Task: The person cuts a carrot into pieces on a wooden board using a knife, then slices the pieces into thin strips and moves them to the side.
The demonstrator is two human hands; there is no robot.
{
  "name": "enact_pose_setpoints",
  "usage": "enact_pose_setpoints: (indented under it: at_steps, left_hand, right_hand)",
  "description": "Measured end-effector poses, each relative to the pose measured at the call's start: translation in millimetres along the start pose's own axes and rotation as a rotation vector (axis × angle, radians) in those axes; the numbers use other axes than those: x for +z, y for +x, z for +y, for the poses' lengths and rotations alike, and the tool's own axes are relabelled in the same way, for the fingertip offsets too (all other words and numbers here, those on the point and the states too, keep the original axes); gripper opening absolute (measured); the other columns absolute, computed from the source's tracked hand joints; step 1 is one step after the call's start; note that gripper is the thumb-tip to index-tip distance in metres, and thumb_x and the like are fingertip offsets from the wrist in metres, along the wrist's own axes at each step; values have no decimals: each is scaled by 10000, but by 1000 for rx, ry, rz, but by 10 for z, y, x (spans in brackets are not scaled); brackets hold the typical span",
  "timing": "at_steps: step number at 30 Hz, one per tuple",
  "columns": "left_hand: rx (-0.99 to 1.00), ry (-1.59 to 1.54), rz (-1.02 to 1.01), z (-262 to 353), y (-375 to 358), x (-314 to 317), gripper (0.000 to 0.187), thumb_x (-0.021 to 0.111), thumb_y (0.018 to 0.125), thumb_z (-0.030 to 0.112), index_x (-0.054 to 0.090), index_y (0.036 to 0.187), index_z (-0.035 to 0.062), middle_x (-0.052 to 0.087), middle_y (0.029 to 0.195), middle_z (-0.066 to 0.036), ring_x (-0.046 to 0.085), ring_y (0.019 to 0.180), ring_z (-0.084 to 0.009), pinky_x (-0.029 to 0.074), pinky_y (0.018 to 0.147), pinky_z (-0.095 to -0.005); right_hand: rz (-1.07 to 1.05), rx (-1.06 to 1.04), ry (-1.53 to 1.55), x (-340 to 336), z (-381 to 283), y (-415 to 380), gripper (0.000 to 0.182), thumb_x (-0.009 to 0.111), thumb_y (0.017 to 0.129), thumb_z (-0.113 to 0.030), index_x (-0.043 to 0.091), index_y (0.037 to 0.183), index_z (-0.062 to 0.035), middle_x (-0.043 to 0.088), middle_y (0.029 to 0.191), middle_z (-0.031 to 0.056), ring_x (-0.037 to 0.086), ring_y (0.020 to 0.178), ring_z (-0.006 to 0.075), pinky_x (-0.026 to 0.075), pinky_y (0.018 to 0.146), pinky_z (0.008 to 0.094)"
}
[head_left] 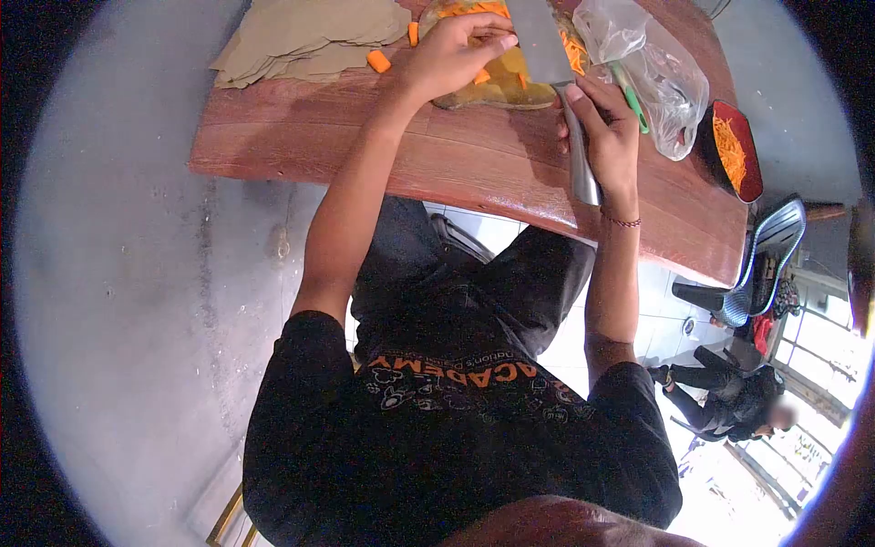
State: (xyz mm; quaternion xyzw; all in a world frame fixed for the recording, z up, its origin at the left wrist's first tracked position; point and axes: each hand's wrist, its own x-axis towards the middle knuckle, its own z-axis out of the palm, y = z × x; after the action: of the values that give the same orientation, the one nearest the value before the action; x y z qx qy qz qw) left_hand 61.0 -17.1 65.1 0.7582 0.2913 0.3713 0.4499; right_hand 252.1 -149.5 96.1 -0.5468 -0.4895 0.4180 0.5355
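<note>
My right hand (606, 128) is wrapped round the metal handle of a cleaver (540, 46), whose broad blade points away from me over a yellowish cutting board (510, 94). My left hand (460, 55) is beside the blade's left face, its fingers bent and the thumb apart from them. The thumb tip is at the blade or very close to it; nothing shows in its grasp. Shredded carrot (572, 55) lies right of the blade, with more orange pieces on the board under my left hand. Carrot chunks (378, 61) lie on the table left of the board.
Brown paper sheets (301, 41) are stacked at the table's (310, 141) left. A clear plastic bag (670, 91) and a green-handled tool (629, 96) lie to the right. A dark bowl (749, 164) holds shredded carrot. Chairs (770, 264) and another person (729, 397) are farther right.
</note>
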Motion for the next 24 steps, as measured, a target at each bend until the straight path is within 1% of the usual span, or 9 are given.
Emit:
enact_pose_setpoints:
  at_steps: [8, 10, 14, 17, 19, 20, 22, 23, 24]
  left_hand:
    - [-58, -230, 37, -297, 166, 18, 278, 701, 928, 204, 670, 1139, 25, 682, 1064, -14, 615, 988, -97, 493, 863, -256]
    - [-179, -572, -11, -404, 191, -7, 299, 711, 919, 206, 665, 1153, 26, 679, 1071, -23, 610, 951, -73, 491, 815, -238]
    - [-219, -579, 32, -466, 207, -62, 290, 708, 923, 212, 677, 1145, 27, 692, 1036, -36, 611, 896, -54, 491, 755, -225]
    - [-163, -360, 79, -300, 219, -87, 256, 706, 918, 223, 710, 1108, 52, 724, 990, -46, 635, 853, -108, 508, 757, -265]
    - [87, -134, 66, -62, 308, -36, 229, 637, 947, 180, 678, 1102, 16, 722, 911, -139, 700, 818, -241, 534, 733, -376]
    - [87, -137, 65, 81, 357, -8, 229, 637, 947, 180, 678, 1102, 16, 722, 911, -139, 700, 818, -241, 534, 733, -376]
    - [101, 347, 10, 382, 420, 76, 233, 638, 908, 142, 694, 1111, 41, 722, 969, -157, 696, 861, -295, 526, 790, -415]
    - [101, 348, 12, 337, 482, 122, 233, 638, 908, 142, 694, 1111, 41, 722, 969, -157, 696, 861, -295, 526, 790, -415]
    - [226, 507, 4, 317, 567, 145, 248, 639, 894, 134, 705, 1124, 68, 720, 984, -161, 686, 896, -311, 515, 818, -425]
  right_hand:
    - [-6, 138, 109, 4, 81, 138, 376, 630, 974, -205, 623, 1240, 60, 652, 816, 47, 581, 621, 102, 474, 515, 247]
    - [-29, 133, 144, 10, 87, 163, 380, 631, 972, -203, 620, 1248, 57, 658, 828, 56, 580, 621, 106, 473, 511, 247]
    - [18, 91, 207, 17, 120, 160, 368, 628, 972, -199, 625, 1236, 57, 660, 816, 68, 583, 610, 113, 473, 500, 252]
    - [60, 62, 235, -86, 145, 164, 360, 634, 966, -199, 634, 1221, 55, 650, 761, 71, 581, 575, 117, 469, 490, 254]
    - [56, 59, 223, -121, 143, 156, 355, 637, 963, -200, 640, 1211, 53, 644, 728, 74, 579, 555, 120, 465, 485, 254]
    - [113, 28, 224, -119, 126, 152, 327, 617, 970, -201, 643, 1170, 57, 622, 711, 75, 567, 556, 126, 459, 489, 249]
    - [218, 12, 221, -145, 129, 161, 311, 584, 988, -197, 636, 1131, 75, 620, 750, 94, 562, 584, 138, 468, 513, 252]
    - [216, 12, 221, -144, 130, 158, 311, 584, 988, -197, 636, 1131, 75, 620, 750, 94, 562, 584, 138, 468, 513, 252]
    - [237, -44, 263, -139, 125, 163, 313, 576, 993, -194, 632, 1129, 83, 630, 792, 103, 567, 605, 142, 476, 522, 259]
